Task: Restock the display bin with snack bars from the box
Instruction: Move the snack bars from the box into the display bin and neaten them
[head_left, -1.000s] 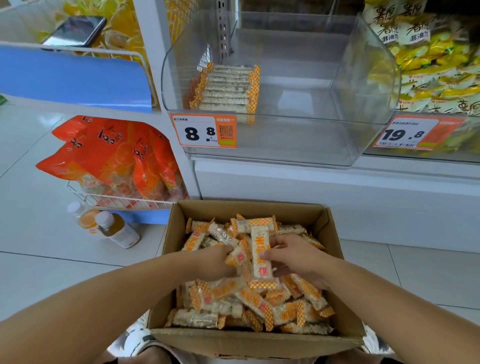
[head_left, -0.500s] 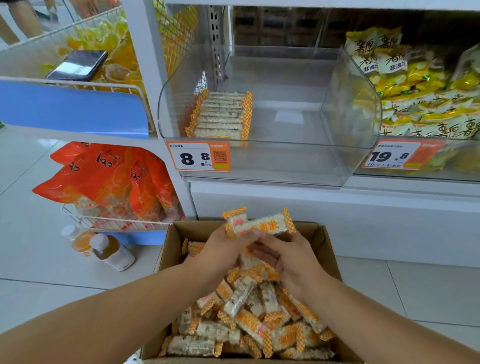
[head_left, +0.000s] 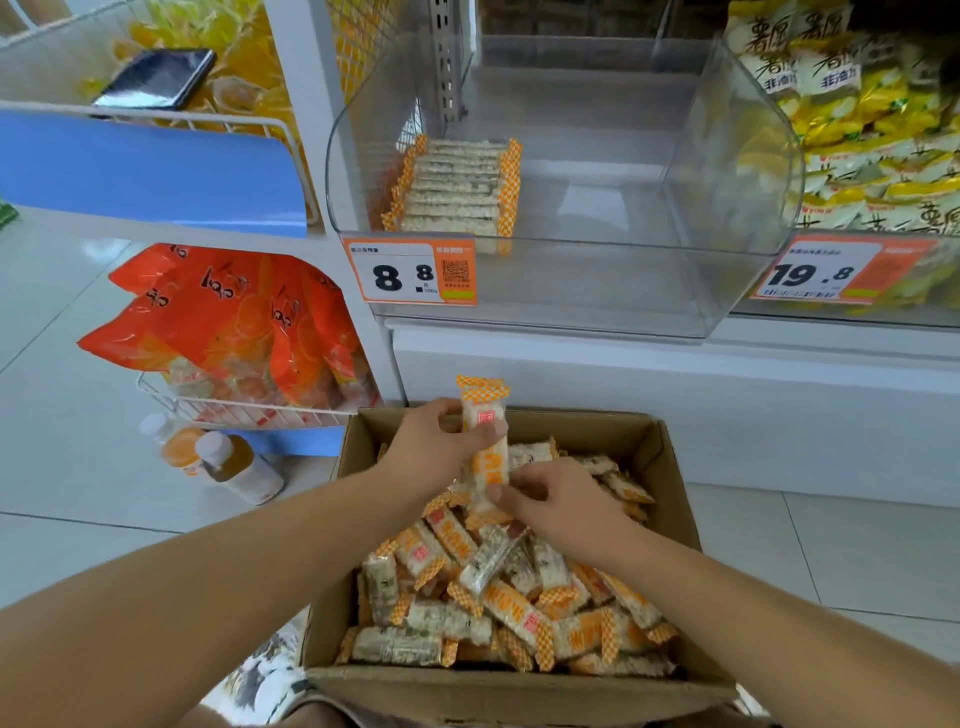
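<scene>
A cardboard box (head_left: 670, 462) below me is full of loose snack bars (head_left: 498, 597) in white and orange-checked wrappers. My left hand (head_left: 436, 441) grips one snack bar (head_left: 485, 436) upright above the box's far edge. My right hand (head_left: 556, 504) pinches the lower end of that same bar. Above stands the clear display bin (head_left: 597, 291), with a neat row of stacked bars (head_left: 457, 187) at its left side and bare floor to the right.
An orange price tag 8.8 (head_left: 410, 273) hangs on the bin front. Orange snack bags (head_left: 228, 327) fill a wire basket at left, with two bottles (head_left: 228, 462) on the tiled floor. Yellow bags (head_left: 872, 130) sit in the right bin. A phone (head_left: 156, 78) lies on the upper left shelf.
Both hands lifted out of the pile with a bar. The bar, held crosswise half a second ago, now stands upright between the two hands.
</scene>
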